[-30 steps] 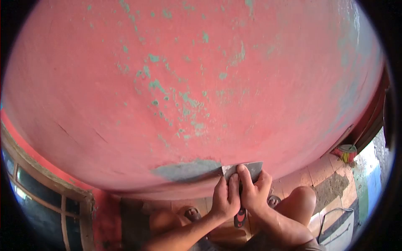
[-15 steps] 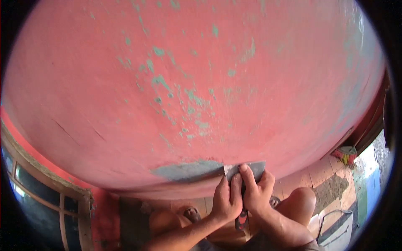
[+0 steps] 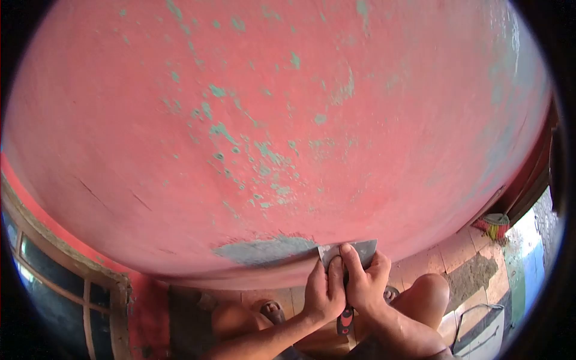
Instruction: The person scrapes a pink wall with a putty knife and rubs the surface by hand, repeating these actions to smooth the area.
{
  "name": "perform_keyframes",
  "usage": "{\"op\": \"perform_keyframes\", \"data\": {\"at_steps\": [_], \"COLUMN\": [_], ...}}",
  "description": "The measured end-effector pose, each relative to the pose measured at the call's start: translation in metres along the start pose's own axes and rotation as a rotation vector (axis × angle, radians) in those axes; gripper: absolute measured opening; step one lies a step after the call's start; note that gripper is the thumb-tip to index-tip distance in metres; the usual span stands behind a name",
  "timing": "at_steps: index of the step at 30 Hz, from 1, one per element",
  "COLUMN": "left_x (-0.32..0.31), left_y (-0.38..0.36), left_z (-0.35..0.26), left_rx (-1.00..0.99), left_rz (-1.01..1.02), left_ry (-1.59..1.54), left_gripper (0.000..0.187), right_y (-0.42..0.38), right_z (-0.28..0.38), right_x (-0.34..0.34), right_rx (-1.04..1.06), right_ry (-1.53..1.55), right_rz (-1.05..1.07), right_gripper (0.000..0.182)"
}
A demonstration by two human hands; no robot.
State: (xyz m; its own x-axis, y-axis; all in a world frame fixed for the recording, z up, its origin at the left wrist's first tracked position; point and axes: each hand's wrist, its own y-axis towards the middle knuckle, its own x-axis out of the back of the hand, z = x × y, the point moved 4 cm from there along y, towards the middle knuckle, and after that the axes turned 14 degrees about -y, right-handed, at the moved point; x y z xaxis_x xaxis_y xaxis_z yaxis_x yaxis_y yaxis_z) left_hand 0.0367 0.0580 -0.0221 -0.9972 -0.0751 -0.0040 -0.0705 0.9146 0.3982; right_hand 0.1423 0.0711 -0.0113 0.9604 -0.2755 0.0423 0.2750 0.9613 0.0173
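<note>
Both my hands press a metal scraper [image 3: 363,247] flat against the lower part of a red painted wall [image 3: 276,120]. My left hand [image 3: 324,291] wraps the tool from the left, fingers on the blade. My right hand [image 3: 363,282] grips it from the right, index finger laid along the blade. The scraper's red and black handle [image 3: 344,321] sticks out below my hands. Just left of the blade lies a grey scraped patch [image 3: 264,251] where the red paint is gone. Green flecks of older paint speckle the wall above.
My bare knees [image 3: 429,294] are bent below the hands, over a tiled floor [image 3: 474,252]. A window frame [image 3: 72,270] stands at lower left. A small broom head [image 3: 492,225] lies by a dark door frame at right. A cable loops across the floor at lower right.
The hands and scraper stay at the same spot on the wall; the view has shifted slightly up and down between frames. The grey patch looks unchanged.
</note>
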Motion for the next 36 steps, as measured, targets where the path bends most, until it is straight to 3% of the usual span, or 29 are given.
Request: {"op": "perform_keyframes", "data": {"at_steps": [1, 4, 8, 11, 14, 18, 22, 28, 30, 32, 36], "left_x": [0.0, -0.001, -0.003, 0.0, -0.003, 0.0, 0.005, 0.002, 0.003, 0.003, 0.004], "left_y": [-0.005, -0.013, -0.005, -0.025, -0.006, -0.02, -0.012, -0.018, -0.014, -0.009, -0.007], "left_z": [0.002, 0.01, 0.007, 0.015, 0.009, 0.026, 0.016, 0.016, 0.015, 0.015, 0.015], "left_rx": [0.062, -0.163, -0.233, -0.109, 0.108, 0.343, 0.161, 0.154, 0.091, 0.118, 0.14], "left_rz": [-0.007, -0.014, -0.079, -0.063, -0.11, 0.025, 0.029, 0.014, 0.038, 0.007, 0.022], "left_ry": [-0.029, 0.259, 0.277, 0.266, -0.173, -0.31, -0.19, -0.194, -0.114, -0.225, -0.186], "left_gripper": [0.026, 0.026, 0.026, 0.026, 0.027, 0.029, 0.028, 0.025, 0.025, 0.025, 0.027], "right_y": [0.0, 0.001, 0.002, 0.003, 0.0, 0.003, -0.002, 0.003, -0.002, -0.001, 0.003], "right_z": [0.0, 0.0, 0.014, 0.013, 0.01, 0.014, 0.007, 0.018, 0.003, 0.006, 0.025], "right_x": [0.002, 0.003, -0.001, 0.002, -0.001, 0.001, -0.005, 0.001, 0.0, -0.005, -0.004], "right_rx": [0.009, 0.045, 0.088, 0.073, 0.078, 0.065, 0.073, 0.042, 0.073, 0.113, 0.115], "right_ry": [-0.02, -0.055, 0.008, -0.06, -0.015, -0.035, -0.04, -0.137, -0.122, -0.075, -0.051], "right_rz": [0.001, -0.002, -0.024, 0.025, 0.017, 0.01, -0.049, 0.037, -0.021, -0.082, -0.033], "right_gripper": [0.025, 0.026, 0.023, 0.023, 0.025, 0.025, 0.025, 0.026, 0.027, 0.028, 0.027]}}
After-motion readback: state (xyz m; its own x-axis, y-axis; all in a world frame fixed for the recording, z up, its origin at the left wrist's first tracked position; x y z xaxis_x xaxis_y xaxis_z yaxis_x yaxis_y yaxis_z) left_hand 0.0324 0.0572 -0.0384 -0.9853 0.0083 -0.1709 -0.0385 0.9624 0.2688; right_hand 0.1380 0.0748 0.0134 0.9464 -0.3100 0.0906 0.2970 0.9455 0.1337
